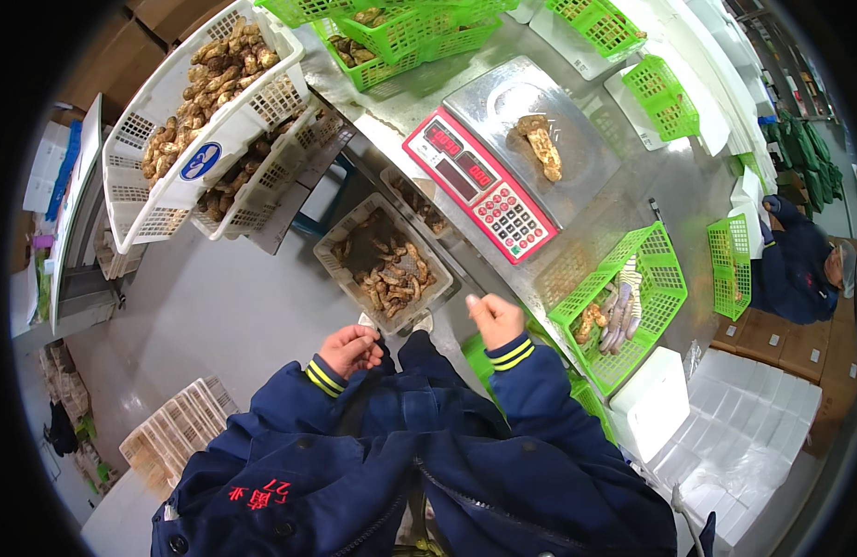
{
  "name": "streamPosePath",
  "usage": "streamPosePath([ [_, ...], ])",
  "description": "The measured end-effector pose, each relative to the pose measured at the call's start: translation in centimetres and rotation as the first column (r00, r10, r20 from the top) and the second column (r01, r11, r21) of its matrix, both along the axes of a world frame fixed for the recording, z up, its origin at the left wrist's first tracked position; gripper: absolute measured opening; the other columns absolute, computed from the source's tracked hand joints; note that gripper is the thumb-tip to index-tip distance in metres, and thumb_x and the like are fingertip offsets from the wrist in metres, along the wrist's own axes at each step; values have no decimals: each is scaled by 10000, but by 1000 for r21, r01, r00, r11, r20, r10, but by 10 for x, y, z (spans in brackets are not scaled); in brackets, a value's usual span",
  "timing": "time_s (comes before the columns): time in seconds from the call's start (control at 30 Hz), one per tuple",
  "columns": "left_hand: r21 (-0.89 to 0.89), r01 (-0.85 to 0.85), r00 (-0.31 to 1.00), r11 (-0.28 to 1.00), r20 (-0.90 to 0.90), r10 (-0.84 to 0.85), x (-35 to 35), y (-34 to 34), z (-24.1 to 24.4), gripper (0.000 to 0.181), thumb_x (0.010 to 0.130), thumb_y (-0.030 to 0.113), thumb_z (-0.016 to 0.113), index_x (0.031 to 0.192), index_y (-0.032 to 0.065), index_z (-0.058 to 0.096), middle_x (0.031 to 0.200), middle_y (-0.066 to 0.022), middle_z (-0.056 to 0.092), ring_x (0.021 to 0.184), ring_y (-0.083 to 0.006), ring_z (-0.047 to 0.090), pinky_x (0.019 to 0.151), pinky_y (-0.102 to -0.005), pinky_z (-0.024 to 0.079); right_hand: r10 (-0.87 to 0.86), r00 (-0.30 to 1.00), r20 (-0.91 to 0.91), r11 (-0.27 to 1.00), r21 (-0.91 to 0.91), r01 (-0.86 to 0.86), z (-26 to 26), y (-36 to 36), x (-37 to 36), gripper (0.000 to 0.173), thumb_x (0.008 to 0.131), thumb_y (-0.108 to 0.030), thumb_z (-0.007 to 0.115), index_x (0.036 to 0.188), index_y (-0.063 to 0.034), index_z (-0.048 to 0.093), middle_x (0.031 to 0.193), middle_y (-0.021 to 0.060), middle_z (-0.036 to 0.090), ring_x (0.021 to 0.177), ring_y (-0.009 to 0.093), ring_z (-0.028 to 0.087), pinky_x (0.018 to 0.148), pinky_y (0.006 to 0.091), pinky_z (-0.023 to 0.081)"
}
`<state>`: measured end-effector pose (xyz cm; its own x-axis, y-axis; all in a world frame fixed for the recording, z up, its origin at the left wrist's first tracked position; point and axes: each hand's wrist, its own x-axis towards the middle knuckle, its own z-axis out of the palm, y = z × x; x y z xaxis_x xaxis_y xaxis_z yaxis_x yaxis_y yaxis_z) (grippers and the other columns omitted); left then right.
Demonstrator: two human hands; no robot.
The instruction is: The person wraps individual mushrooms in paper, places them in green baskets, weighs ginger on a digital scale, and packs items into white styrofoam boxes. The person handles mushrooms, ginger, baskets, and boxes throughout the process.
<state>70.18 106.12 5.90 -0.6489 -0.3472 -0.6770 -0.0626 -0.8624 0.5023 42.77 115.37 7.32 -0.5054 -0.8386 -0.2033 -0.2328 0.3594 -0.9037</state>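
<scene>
My left hand (348, 350) is held in front of my body, its fingers curled, with nothing visible in it. Closed with the thumb on top, my right hand (496, 320) hovers near the edge of the steel table (651, 177); it too shows nothing in its grip. Between and beyond my hands, a pale plastic crate (340, 221) of brown mushrooms (393, 282) stands low by my feet. On the steel pan of a red-framed digital scale (480, 184) lies one thick-stemmed mushroom (542, 150). To its right, a green basket (668, 278) contains work gloves (623, 306) and mushrooms (590, 323).
White crates (244, 115) heaped with mushrooms stand at the left. Green baskets (428, 45) are stacked at the table's far end. A pen (656, 209) lies near the gloves' basket. White foam boxes (741, 411) are at the right; beyond the table is another person (794, 268).
</scene>
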Motion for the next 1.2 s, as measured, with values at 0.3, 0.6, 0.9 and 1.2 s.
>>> streamPosePath([
  [0.3, 63, 6, 1000, 998, 24, -7, -18, 9, -8, 146, 901, 146, 475, 1002, 56, 530, 808, -66, 619, 685, -141, 598, 632, -233, 481, 116, 993, -21, 991, -63, -117, -6, -10, 18, 378, 821, -167, 607, 551, -3, 400, 476, 87, 295, 459, 128, 254, 414, 311, 285],
  [0.6, 117, -62, 983, 991, 182, 40, 8, 34, -131, 157, 906, 182, 469, 977, 61, 540, 761, -47, 608, 656, -109, 576, 611, -222, 463, -66, 969, 237, 927, 373, -28, -257, 24, 27, 309, 883, -251, 499, 668, -35, 551, 532, -5, 478, 466, 73, 402, 448, 234, 341],
  [0.9, -69, 59, 947, 996, 318, -34, 66, 92, -323, 107, 874, 98, 464, 905, 28, 538, 716, -16, 560, 635, -87, 534, 616, -223, 453, 327, 936, -129, 821, 529, -214, -492, 30, 47, 121, 760, -129, 586, 840, -51, 631, 756, 110, 641, 692, 235, 621, 670, 332, 492],
  [1.2, -145, 167, 937, 975, 332, -111, 84, 58, -414, 187, 823, 63, 548, 992, -13, 522, 759, -52, 577, 692, -104, 542, 643, -246, 446, 335, 933, -135, 581, 809, -92, -594, -55, 47, 296, 762, -212, 629, 1004, -42, 622, 969, 147, 619, 890, 299, 582, 784, 409, 469],
])
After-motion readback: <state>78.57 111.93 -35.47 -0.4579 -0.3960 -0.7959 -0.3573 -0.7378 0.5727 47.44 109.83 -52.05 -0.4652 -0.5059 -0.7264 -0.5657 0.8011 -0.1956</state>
